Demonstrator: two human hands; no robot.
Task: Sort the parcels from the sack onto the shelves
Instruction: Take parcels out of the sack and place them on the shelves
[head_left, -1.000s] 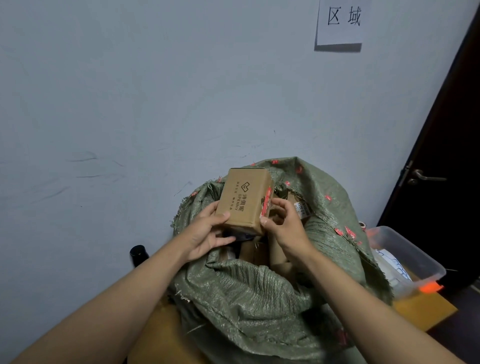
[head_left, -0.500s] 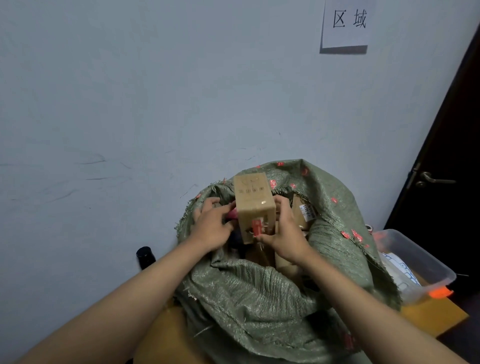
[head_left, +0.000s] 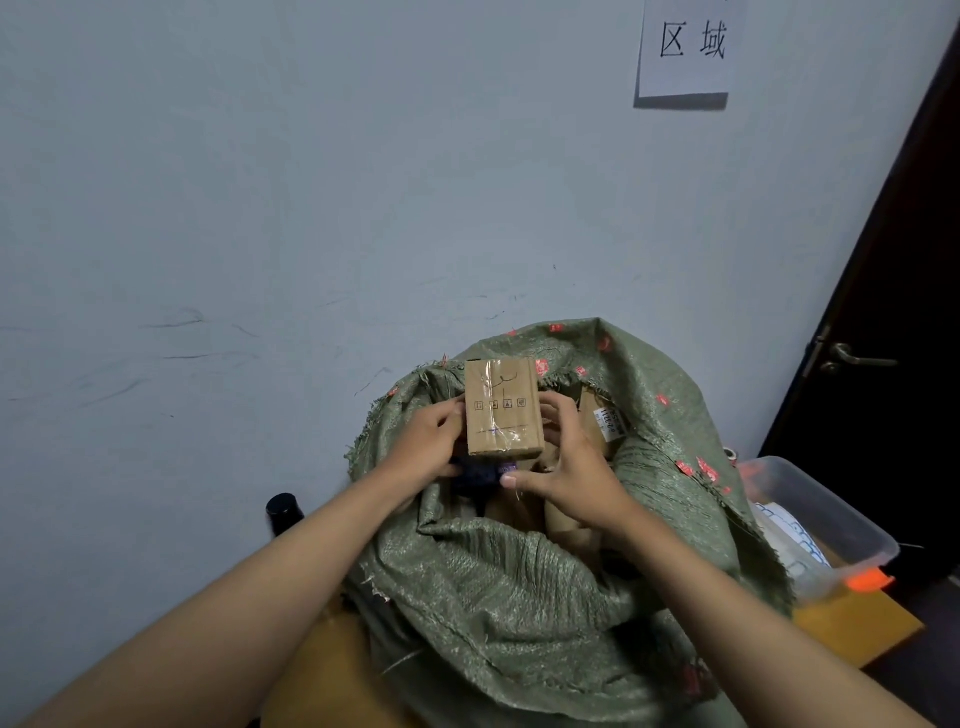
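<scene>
While hands grip parcel (head_left: 503, 410), sack (head_left: 519, 597) beneath

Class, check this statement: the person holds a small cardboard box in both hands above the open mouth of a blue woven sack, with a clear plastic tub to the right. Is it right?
One detail is wrong: the woven sack is green, not blue, as the head view shows. The rest stands: the left hand and right hand hold the small cardboard box above the sack's open mouth, and the clear plastic tub sits to the right.
</scene>
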